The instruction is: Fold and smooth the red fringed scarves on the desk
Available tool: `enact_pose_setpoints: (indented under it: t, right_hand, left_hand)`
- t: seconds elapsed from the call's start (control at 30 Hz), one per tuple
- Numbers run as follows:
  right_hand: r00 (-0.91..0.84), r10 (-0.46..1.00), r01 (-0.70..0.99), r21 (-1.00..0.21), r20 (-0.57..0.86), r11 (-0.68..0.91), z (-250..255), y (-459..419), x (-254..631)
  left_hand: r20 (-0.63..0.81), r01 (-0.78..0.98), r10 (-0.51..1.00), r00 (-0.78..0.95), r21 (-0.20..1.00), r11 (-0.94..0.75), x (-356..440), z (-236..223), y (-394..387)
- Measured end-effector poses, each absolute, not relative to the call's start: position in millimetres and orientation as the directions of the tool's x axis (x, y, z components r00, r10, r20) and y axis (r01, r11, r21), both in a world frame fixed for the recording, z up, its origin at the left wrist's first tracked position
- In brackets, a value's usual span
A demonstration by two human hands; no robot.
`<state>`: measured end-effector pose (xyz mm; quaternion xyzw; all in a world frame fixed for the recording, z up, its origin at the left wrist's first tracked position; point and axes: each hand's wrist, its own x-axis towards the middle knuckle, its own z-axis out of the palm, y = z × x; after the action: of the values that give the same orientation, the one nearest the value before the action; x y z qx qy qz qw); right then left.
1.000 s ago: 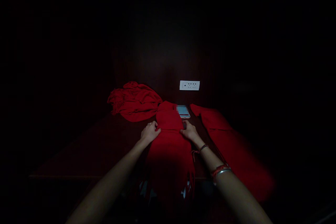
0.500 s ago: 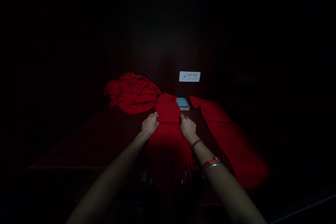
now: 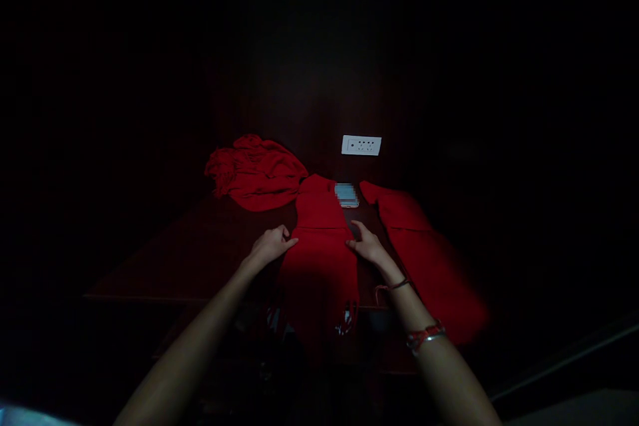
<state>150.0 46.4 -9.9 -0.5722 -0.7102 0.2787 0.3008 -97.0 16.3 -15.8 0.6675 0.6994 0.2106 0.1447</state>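
A red fringed scarf (image 3: 319, 259) lies lengthwise in front of me, its far part folded over and its fringed end hanging past the table's front edge. At its left side is my left hand (image 3: 272, 243), fingers apart, the thumb at the cloth's edge. On the opposite side my right hand (image 3: 367, 243) is open too, thumb and forefinger spread near the fold line, holding nothing. Whether the fingertips touch the cloth is hard to tell in the dim light.
A crumpled red scarf (image 3: 259, 173) lies at the back left of the dark table (image 3: 174, 259). Another folded red scarf (image 3: 429, 259) stretches along the right, over the front edge. A phone (image 3: 348, 195) rests behind my right hand. On the wall is a white socket panel (image 3: 361, 145).
Both hands have let go of the scarf's folded edge, opened and moved outward and slightly toward me. The fold now lies flat.
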Motion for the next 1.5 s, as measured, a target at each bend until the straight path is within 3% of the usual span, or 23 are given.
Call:
enact_pose_setpoints:
  t: [0.17,0.27,0.43,0.57,0.7,0.8,0.87,0.93,1.03,1.13,1.2,1.27,1.4,1.5]
  right_hand:
    - [-0.306,0.952,0.324,-0.939,0.007,0.111,-9,16,155]
    - [-0.339,0.941,0.272,-0.956,0.016,0.114,-10,-3,157]
    - [-0.315,0.944,0.179,-0.97,0.103,0.165,-16,-25,163]
    - [-0.257,0.956,0.205,-0.959,0.142,0.198,-23,-26,164]
    - [-0.259,0.955,0.3,-0.928,0.145,0.222,-20,-28,167]
    - [-0.37,0.919,0.242,-0.941,0.136,0.237,-14,-34,171]
    - [-0.451,0.886,0.14,-0.972,0.108,0.189,-11,-40,172]
    - [-0.471,0.876,0.049,-0.989,0.1,0.139,-8,-43,173]
    - [-0.387,0.909,-0.081,-0.987,0.157,0.136,-6,-44,172]
    - [-0.298,0.935,-0.149,-0.977,0.193,0.154,-4,-40,172]
    - [-0.28,0.946,-0.069,-0.986,0.164,0.151,-2,-39,174]
    - [-0.294,0.95,0.136,-0.979,0.106,0.151,-1,-41,177]
    - [-0.345,0.938,0.589,-0.787,-0.039,0.184,2,-45,179]
    - [-0.324,0.944,0.716,-0.67,-0.066,0.199,4,-38,175]
  left_hand:
    - [-0.081,0.826,0.997,-0.005,0.561,0.049,-96,-11,-20]
    - [-0.065,0.886,0.998,0.015,0.464,0.017,-91,-10,-38]
    - [0.108,0.95,0.991,-0.082,0.31,0.044,-79,-6,-58]
    - [0.013,0.947,0.998,-0.067,0.317,0.06,-72,-3,-58]
    - [-0.076,0.908,0.996,0.054,0.419,-0.017,-69,-6,-49]
    - [-0.034,0.795,0.992,0.125,0.601,-0.079,-66,-12,-48]
    - [-0.014,0.655,0.997,0.076,0.754,-0.039,-63,-13,-50]
    - [-0.098,0.492,0.995,0.011,0.867,0.08,-60,-9,-55]
    - [-0.211,0.312,0.975,-0.074,0.924,0.223,-58,4,-61]
    - [-0.171,0.256,0.977,-0.124,0.946,0.198,-60,13,-62]
    - [-0.153,0.313,0.981,-0.118,0.932,0.183,-62,12,-62]
    - [-0.157,0.455,0.982,-0.103,0.87,0.187,-65,5,-62]
    - [-0.191,0.728,0.982,-0.001,0.673,0.131,-68,-7,-61]
    - [-0.166,0.84,0.986,-0.023,0.532,0.109,-68,-4,-57]
